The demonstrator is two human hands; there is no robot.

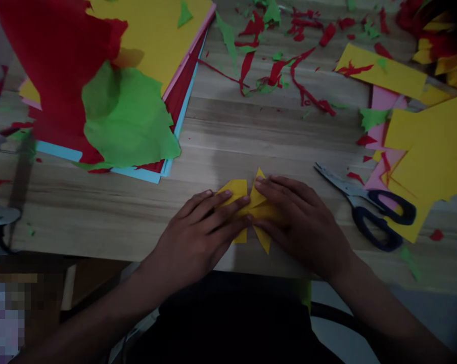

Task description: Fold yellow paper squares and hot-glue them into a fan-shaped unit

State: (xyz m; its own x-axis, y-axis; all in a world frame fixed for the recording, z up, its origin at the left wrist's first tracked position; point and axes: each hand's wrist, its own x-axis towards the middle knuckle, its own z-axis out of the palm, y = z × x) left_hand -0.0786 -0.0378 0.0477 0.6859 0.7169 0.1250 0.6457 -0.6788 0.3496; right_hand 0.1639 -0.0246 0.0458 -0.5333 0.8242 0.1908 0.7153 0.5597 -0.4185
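Observation:
Near the table's front edge lies a folded piece of yellow paper (240, 188), with pointed corners sticking out above and below. My left hand (203, 227) rests over its left part, fingers stretched and spread flat on it. Curled round the right part, my right hand (300, 217) grips the paper, fingertips at the upper corner and thumb along the lower edge. Both thumbs nearly meet at the middle crease. My palms and fingers hide much of the folds. Right of my right hand lie scissors (352, 188) with dark blue handles, blades partly apart.
A stack of coloured sheets (190, 65) stands at the upper left, topped by torn red paper (61, 65) and green paper (133, 116). Red and green scraps (277, 71) litter the back. Yellow sheets (433, 146) over pink paper lie at the right. A cable (1, 240) hangs at the left.

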